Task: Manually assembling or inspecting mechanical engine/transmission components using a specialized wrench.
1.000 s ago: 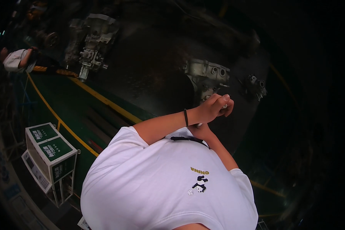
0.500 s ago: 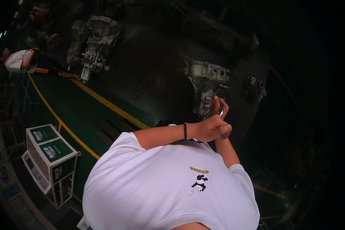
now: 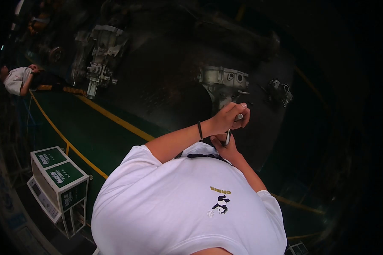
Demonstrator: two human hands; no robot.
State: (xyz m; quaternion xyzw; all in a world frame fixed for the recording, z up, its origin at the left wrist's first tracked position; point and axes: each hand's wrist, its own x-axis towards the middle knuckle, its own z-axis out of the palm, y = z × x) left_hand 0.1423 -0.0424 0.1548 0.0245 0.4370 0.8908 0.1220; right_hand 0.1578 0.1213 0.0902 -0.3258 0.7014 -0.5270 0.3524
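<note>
My left hand (image 3: 227, 120), with a black band on the wrist, reaches across my white shirt and is closed over the top of a silver metal tool handle (image 3: 228, 137). My right hand (image 3: 225, 148) sits just below it, against my chest, and grips the lower part of the same handle. Both hands hover in front of a grey cast metal housing (image 3: 219, 80) that lies on a dark work surface (image 3: 166, 85). The tool's working end is hidden by my hands.
A small dark metal part (image 3: 280, 90) lies right of the housing. A larger metal assembly (image 3: 100, 55) stands at the far left. Another person in a white top (image 3: 17, 80) bends at the left edge. A white cabinet with green tops (image 3: 57, 182) stands on the green floor with yellow lines (image 3: 115, 120).
Both hands dipped with the tool toward my chest, then rose again a little. The grey housing, partly covered a second ago, now shows above my hands.
</note>
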